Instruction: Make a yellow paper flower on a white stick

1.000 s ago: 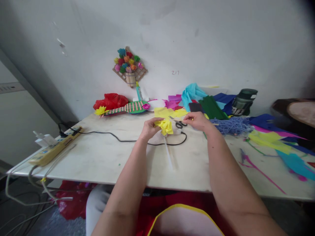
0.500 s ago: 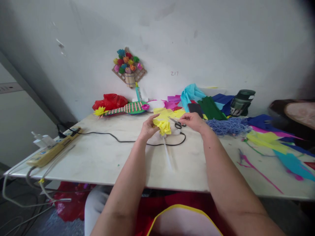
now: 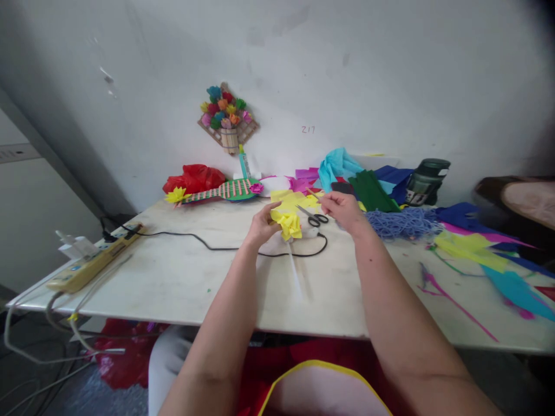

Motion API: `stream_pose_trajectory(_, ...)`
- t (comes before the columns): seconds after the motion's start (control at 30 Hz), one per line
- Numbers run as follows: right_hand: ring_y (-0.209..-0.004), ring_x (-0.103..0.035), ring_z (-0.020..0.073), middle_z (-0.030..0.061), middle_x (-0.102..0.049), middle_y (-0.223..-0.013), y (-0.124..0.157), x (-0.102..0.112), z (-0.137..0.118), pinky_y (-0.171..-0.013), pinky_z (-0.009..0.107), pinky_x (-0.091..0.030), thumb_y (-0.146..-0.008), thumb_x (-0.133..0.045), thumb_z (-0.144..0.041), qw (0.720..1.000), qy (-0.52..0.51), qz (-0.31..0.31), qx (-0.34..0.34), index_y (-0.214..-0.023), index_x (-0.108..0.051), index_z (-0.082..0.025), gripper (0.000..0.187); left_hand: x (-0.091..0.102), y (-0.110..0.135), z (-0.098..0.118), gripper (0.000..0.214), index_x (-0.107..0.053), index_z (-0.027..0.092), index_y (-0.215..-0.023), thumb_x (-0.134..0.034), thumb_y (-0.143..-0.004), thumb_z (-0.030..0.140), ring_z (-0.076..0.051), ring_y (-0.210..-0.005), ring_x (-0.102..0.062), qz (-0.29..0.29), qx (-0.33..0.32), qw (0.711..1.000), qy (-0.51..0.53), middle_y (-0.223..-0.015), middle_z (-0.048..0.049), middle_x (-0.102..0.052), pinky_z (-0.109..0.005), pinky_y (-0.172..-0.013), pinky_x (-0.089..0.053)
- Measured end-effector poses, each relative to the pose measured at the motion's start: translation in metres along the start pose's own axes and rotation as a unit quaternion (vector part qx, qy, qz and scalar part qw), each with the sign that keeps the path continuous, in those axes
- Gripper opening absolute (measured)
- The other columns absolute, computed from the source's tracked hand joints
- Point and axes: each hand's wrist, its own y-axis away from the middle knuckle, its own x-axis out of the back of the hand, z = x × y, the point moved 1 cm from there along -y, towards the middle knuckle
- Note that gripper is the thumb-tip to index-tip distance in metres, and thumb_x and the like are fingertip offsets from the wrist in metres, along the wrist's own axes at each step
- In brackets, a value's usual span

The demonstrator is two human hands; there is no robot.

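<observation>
My left hand (image 3: 263, 225) has its fingers closed at the side of a crumpled yellow crepe paper flower (image 3: 288, 225). Between the thumb and fingers of my right hand (image 3: 340, 208) is a thin light-brown stick (image 3: 313, 193), its tip pointing up and left. Below that hand, a pair of scissors (image 3: 318, 219) with black handles lies on the table. Partly hidden behind the flower is a white glue gun (image 3: 309, 233) on a black cord, and a translucent glue stick (image 3: 295, 270) extends toward me. Yellow crepe paper (image 3: 287, 201) lies just beyond the flower.
A yellow power strip (image 3: 97, 260) sits at the left with the black cord (image 3: 191, 236) running from it. Beyond lie a green paper instrument (image 3: 236, 190) and a red bag (image 3: 195, 180). Blue shredded strands (image 3: 401, 223), a dark bottle (image 3: 427, 182) and coloured paper are on the right.
My right hand has moved slightly up from beside the scissors' handles, and the thin stick now shows in its fingers. The left hand and the yellow flower have barely shifted.
</observation>
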Motion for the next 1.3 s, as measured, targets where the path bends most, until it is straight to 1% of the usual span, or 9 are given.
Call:
stream_pose_trajectory(0.17, -0.043, -0.031, 0.0058, -0.0043, -0.045, -0.053, -0.002, 0.001, 0.001, -0.042, 0.022, -0.024, -0.069, -0.06, -0.054, 0.997, -0.065, 0.04, -0.019, -0.066, -0.056, -0.019, 0.036, 0.0, 0.0, -0.001, 0.069, -0.052, 0.014, -0.121, -0.062, -0.053, 0.008, -0.01, -0.061, -0.058, -0.019, 0.009, 1.0, 0.015, -0.071, 0.0012, -0.063, -0.02, -0.056, -0.046)
stream_pose_trajectory(0.37, -0.044, -0.033, 0.0049, -0.0039, -0.046, -0.054, -0.002, -0.007, 0.008, -0.041, 0.02, -0.023, -0.071, -0.061, -0.05, 0.995, -0.065, -0.038, -0.064, -0.07, -0.059, -0.017, 0.033, -0.001, 0.0, 0.001, 0.07, -0.052, 0.014, -0.122, -0.064, -0.053, 0.008, -0.01, -0.063, -0.058, -0.027, 0.022, 0.999, 0.023, -0.07, 0.0014, -0.064, -0.021, -0.058, -0.046)
stream_pose_trajectory(0.53, -0.044, -0.033, 0.0046, -0.0034, -0.047, -0.055, -0.001, -0.016, 0.014, -0.04, 0.019, -0.022, -0.073, -0.058, -0.048, 0.991, -0.057, -0.081, -0.092, -0.076, -0.061, -0.015, 0.033, 0.0, 0.001, 0.002, 0.065, -0.055, 0.017, -0.119, -0.067, -0.055, 0.012, -0.006, -0.051, -0.048, -0.022, 0.017, 1.0, 0.002, -0.056, 0.0077, -0.052, -0.019, -0.052, -0.04)
stream_pose_trajectory(0.7, -0.043, -0.032, 0.004, -0.0034, -0.048, -0.058, 0.0, -0.019, 0.014, -0.039, 0.019, -0.022, -0.074, -0.058, -0.048, 0.987, -0.058, -0.094, -0.114, -0.08, -0.062, -0.016, 0.033, -0.001, 0.003, 0.006, 0.066, -0.053, 0.013, -0.121, -0.066, -0.056, 0.012, -0.004, -0.044, -0.036, -0.043, 0.027, 0.999, 0.0, -0.049, 0.0115, -0.036, -0.018, -0.047, -0.032)
stream_pose_trajectory(0.83, -0.045, -0.033, 0.0039, -0.0024, -0.049, -0.061, 0.002, -0.02, 0.011, -0.04, 0.019, -0.022, -0.074, -0.058, -0.049, 0.986, -0.053, -0.1, -0.121, -0.082, -0.063, -0.015, 0.036, -0.002, 0.004, 0.008, 0.067, -0.051, 0.013, -0.123, -0.067, -0.057, 0.015, -0.006, -0.05, -0.047, -0.078, 0.033, 0.996, 0.003, -0.053, 0.0084, -0.046, -0.02, -0.053, -0.039)
stream_pose_trajectory(1.0, -0.049, -0.034, 0.0054, -0.0028, -0.046, -0.061, 0.004, -0.027, 0.005, -0.045, 0.022, -0.024, -0.071, -0.06, -0.051, 0.987, -0.016, -0.117, -0.11, -0.076, -0.063, -0.013, 0.039, -0.004, 0.005, 0.009, 0.07, -0.049, 0.015, -0.125, -0.066, -0.057, 0.014, -0.011, -0.065, -0.058, -0.129, 0.049, 0.99, -0.009, -0.069, 0.0018, -0.061, -0.023, -0.063, -0.044)
stream_pose_trajectory(1.1, -0.052, -0.034, 0.0067, -0.0043, -0.041, -0.057, 0.006, -0.032, -0.001, -0.048, 0.023, -0.025, -0.067, -0.062, -0.053, 0.988, 0.003, -0.125, -0.088, -0.068, -0.058, -0.014, 0.039, -0.006, 0.006, 0.011, 0.075, -0.045, 0.015, -0.128, -0.065, -0.056, 0.013, -0.013, -0.068, -0.059, -0.146, 0.058, 0.987, -0.028, -0.076, -0.0003, -0.064, -0.024, -0.064, -0.044)
stream_pose_trajectory(1.2, -0.053, -0.031, 0.0069, -0.0062, -0.034, -0.055, 0.007, -0.036, -0.004, -0.049, 0.024, -0.023, -0.064, -0.064, -0.053, 0.988, 0.018, -0.132, -0.073, -0.06, -0.05, -0.016, 0.039, -0.009, 0.007, 0.012, 0.08, -0.042, 0.014, -0.132, -0.064, -0.054, 0.011, -0.012, -0.066, -0.057, -0.152, 0.058, 0.986, -0.039, -0.074, 0.0005, -0.063, -0.023, -0.062, -0.043)
stream_pose_trajectory(1.3, -0.053, -0.031, 0.007, -0.0064, -0.034, -0.054, 0.006, -0.039, -0.004, -0.051, 0.024, -0.024, -0.062, -0.065, -0.051, 0.986, 0.033, -0.148, -0.071, -0.058, -0.049, -0.016, 0.038, -0.012, 0.007, 0.012, 0.083, -0.039, 0.014, -0.133, -0.063, -0.054, 0.01, -0.011, -0.063, -0.056, -0.156, 0.051, 0.985, -0.046, -0.072, 0.0016, -0.063, -0.022, -0.061, -0.041)
